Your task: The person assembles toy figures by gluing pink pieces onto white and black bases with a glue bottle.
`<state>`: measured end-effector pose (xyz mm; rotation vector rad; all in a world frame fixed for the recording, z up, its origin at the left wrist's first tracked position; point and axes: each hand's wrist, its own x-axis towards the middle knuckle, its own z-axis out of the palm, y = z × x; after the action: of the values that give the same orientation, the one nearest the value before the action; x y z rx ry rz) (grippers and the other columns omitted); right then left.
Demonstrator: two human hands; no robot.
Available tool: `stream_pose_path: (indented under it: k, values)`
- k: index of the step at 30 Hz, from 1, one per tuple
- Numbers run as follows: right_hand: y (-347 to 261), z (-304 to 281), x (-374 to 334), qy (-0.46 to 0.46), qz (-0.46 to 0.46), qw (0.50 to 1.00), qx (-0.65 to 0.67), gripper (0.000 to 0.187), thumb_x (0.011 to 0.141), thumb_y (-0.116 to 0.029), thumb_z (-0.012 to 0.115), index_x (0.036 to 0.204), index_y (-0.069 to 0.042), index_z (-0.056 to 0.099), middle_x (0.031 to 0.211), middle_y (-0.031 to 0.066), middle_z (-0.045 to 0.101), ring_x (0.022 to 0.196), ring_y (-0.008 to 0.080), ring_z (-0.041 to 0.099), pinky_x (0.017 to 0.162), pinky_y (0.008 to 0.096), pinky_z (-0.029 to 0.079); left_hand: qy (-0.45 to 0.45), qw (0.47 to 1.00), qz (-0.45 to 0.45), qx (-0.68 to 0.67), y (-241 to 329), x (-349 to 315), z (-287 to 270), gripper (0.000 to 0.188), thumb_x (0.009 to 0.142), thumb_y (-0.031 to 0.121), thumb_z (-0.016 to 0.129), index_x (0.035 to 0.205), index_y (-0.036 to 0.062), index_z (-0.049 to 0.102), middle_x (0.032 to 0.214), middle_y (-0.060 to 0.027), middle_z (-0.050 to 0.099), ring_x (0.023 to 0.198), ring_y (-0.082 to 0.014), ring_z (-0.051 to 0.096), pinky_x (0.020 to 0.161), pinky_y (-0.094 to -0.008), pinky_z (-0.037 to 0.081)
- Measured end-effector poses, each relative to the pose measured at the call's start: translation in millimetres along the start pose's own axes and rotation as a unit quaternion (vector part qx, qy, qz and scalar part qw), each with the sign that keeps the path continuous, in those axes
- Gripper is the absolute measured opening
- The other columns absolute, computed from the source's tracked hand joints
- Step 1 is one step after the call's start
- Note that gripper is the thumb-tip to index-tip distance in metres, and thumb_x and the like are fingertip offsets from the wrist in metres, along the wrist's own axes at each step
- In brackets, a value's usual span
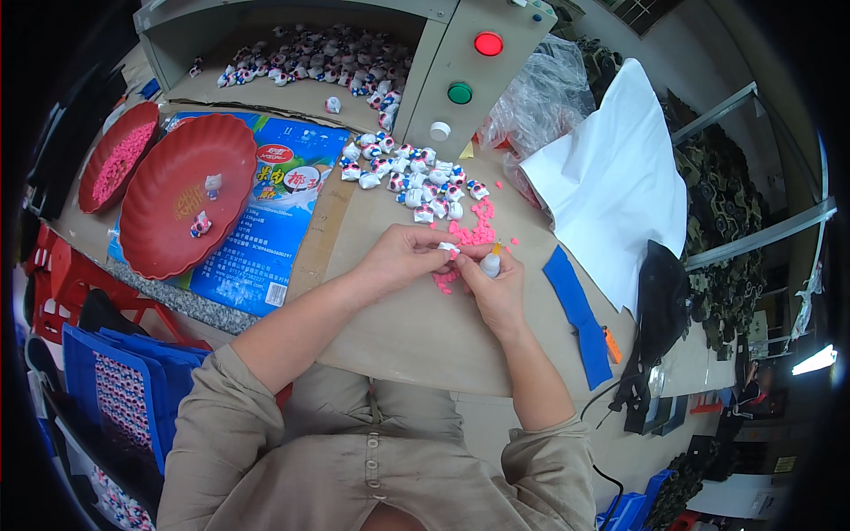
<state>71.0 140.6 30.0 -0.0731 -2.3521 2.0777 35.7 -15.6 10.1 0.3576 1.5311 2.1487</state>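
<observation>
My left hand pinches a small white figurine with a touch of pink on it, over the middle of the table. Close beside it, my right hand is closed on a small white squeeze bottle with a yellow tip, which points up and away from me. Small pink pieces are scattered just beyond and beneath my hands. Behind them lies a heap of white, blue and pink figurines. My fingers partly cover the held figurine.
At left, a red scalloped dish bears two figurines; another red dish holds pink pieces. A grey box with buttons and more figurines inside stands behind. White sheet, blue strip and orange-handled tool lie right. Blue bins sit lower left.
</observation>
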Motion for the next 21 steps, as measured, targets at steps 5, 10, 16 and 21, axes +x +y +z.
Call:
stream_pose_path:
  k: [5, 10, 16, 21]
  values:
    - [-3, 1, -3, -0.016, 0.003, 1.0, 0.017, 0.011, 0.075, -0.006, 0.061, 0.083, 0.001, 0.059, 0.073, 0.003, 0.059, 0.064, 0.0053, 0.053, 0.054, 0.0179, 0.042, 0.002, 1.0, -0.009, 0.008, -1, -1, 1, 0.025, 0.079, 0.004, 0.053, 0.103, -0.0029, 0.055, 0.09, -0.0105, 0.059, 0.078, -0.0127, 0.059, 0.071, -0.0231, 0.049]
    - [-1, -6, 2, -0.016, 0.003, 1.0, -0.004, 0.013, 0.076, -0.009, 0.06, 0.084, 0.0, 0.055, 0.073, 0.0024, 0.057, 0.062, 0.006, 0.052, 0.053, 0.0182, 0.041, 0.021, 1.0, 0.013, -0.019, 4, -1, 2, 0.023, 0.081, 0.003, 0.05, 0.103, -0.0003, 0.054, 0.082, -0.0062, 0.059, 0.073, -0.0139, 0.058, 0.07, -0.0245, 0.048]
    - [0, -20, 8, -0.002, 0.033, 0.953, 0.3, 0.02, 0.083, -0.018, 0.048, 0.095, -0.003, 0.045, 0.07, 0.0061, 0.052, 0.058, 0.0133, 0.051, 0.045, 0.0247, 0.041, 0.129, 0.987, -0.059, -0.081, 26, 5, -28, 0.024, 0.083, 0.008, 0.044, 0.106, 0.0036, 0.05, 0.079, -0.0073, 0.053, 0.078, -0.0182, 0.056, 0.073, -0.0306, 0.047]
    - [-8, -32, 5, -0.016, 0.007, 0.986, 0.167, 0.028, 0.085, -0.025, 0.046, 0.097, 0.0, 0.048, 0.079, 0.0074, 0.056, 0.065, 0.0146, 0.056, 0.057, 0.0275, 0.047, 0.052, 0.609, 0.353, 0.708, 24, 21, -38, 0.023, 0.075, 0.008, 0.048, 0.097, 0.0046, 0.054, 0.098, -0.0091, 0.056, 0.083, -0.0214, 0.054, 0.07, -0.0312, 0.045]
